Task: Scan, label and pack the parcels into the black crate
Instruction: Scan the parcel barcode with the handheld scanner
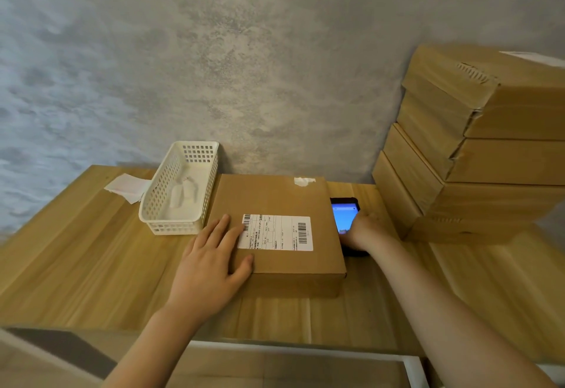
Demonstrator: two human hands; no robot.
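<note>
Wood table (91, 265), grey wall (214, 51), parcel (275, 198).

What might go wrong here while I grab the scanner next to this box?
The tall stack of boxes leans unevenly beside your right hand; a bump could topple it. The scanner sits half hidden against the parcel, so lifting it could snag. Your left hand partly covers the label.
</note>
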